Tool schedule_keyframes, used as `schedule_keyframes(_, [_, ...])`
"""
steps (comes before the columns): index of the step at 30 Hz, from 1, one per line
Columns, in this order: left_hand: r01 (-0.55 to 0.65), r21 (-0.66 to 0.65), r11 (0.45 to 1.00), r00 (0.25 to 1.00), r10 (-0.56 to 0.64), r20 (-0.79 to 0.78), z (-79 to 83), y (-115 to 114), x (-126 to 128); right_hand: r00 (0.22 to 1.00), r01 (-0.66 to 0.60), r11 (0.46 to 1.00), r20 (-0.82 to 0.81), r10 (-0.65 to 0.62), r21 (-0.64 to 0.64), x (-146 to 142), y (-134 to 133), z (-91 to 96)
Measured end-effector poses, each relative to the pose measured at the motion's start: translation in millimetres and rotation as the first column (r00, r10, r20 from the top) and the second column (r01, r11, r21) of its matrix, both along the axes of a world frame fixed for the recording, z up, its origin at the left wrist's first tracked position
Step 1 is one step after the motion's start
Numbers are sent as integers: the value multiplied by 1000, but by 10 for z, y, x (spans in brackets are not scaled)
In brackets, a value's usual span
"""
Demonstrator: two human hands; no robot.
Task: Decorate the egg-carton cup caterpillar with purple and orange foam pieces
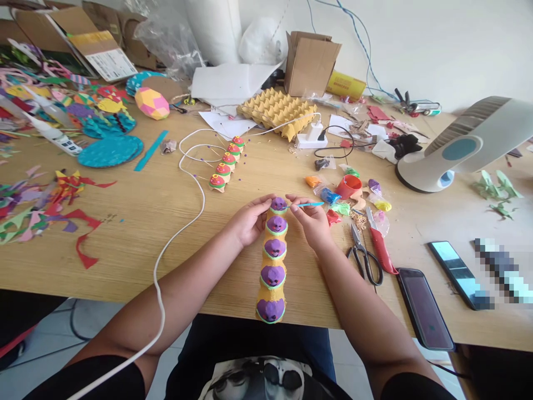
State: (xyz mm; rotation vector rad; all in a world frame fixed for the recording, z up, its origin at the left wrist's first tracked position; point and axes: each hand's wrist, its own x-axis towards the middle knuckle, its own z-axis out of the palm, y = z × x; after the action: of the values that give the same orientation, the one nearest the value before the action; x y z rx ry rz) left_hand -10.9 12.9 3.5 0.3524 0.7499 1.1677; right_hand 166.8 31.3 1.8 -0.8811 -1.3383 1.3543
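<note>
A strip of egg carton cups [275,264] runs lengthwise in front of me, each bump capped with purple clay, edged in pale green and bearing small dark face marks. My left hand [252,221] grips its far end from the left side, thumb near the top bump. Pinched in my right hand [311,221] is a thin blue modelling tool [308,204], its tip at the farthest purple bump. Beyond my hands lies a second carton strip [227,164] with red and green clay caps and thin pins sticking out.
Packets of coloured clay [328,195], scissors [363,253], a red-handled cutter [380,241] and phones [425,308] lie to the right. A white fan [453,144] stands behind them. A white cable [160,278] crosses the left side, near paper scraps [37,205]. An egg tray [277,111] sits at the back.
</note>
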Motion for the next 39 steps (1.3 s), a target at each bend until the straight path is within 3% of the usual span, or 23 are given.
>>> schedule_keyframes(5, [-13, 21, 1000, 999, 14, -50, 13, -15, 14, 986, 11, 970, 160, -51, 242, -16, -32, -22])
schedule_keyframes(10, [-38, 19, 999, 998, 39, -57, -17, -11, 16, 970, -7, 924, 229, -87, 381, -39, -59, 11])
schedule_keyframes(21, [-45, 12, 999, 997, 45, -65, -11, -14, 31, 960, 30, 927, 247, -131, 374, -76, -72, 33])
schedule_keyframes(32, [-43, 5, 999, 997, 43, -58, 1, -31, 39, 934, 58, 883, 288, -212, 465, -86, -91, 43])
schedule_keyframes(39, [-50, 13, 999, 997, 51, -63, -8, -21, 31, 940, 28, 885, 289, -181, 465, -77, -94, 61])
